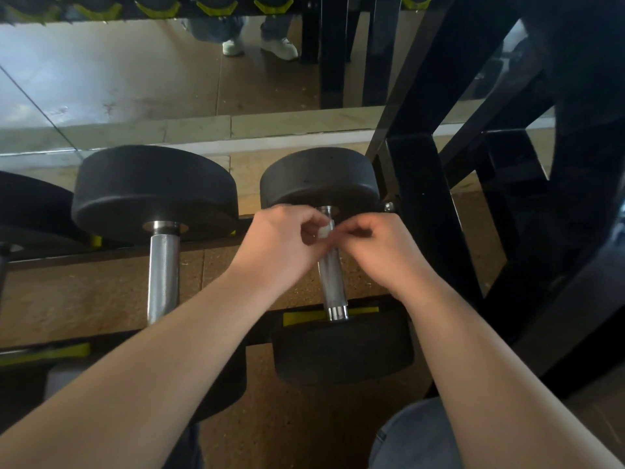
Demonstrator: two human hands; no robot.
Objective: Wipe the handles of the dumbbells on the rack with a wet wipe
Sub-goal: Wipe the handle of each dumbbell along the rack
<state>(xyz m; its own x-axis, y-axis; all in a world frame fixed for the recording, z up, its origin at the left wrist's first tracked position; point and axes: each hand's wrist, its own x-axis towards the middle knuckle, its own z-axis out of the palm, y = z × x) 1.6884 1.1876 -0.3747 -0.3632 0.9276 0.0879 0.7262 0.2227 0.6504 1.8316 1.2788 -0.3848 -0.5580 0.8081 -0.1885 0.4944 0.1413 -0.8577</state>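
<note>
One small white wet wipe [323,230] sat bunched at the far end of the knurled chrome dumbbell handle [333,279], pinched between the left hand [284,245] and right hand [382,248], both curled. Wiping seemed barely begun; next, I reckoned, wrap it and drag nearward. Left of that handle waited a second chrome bar [163,275].

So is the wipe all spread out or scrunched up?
Scrunched up. The wipe shows only as a small white wad, pinched between the left hand and right hand, over the dumbbell handle.
</note>
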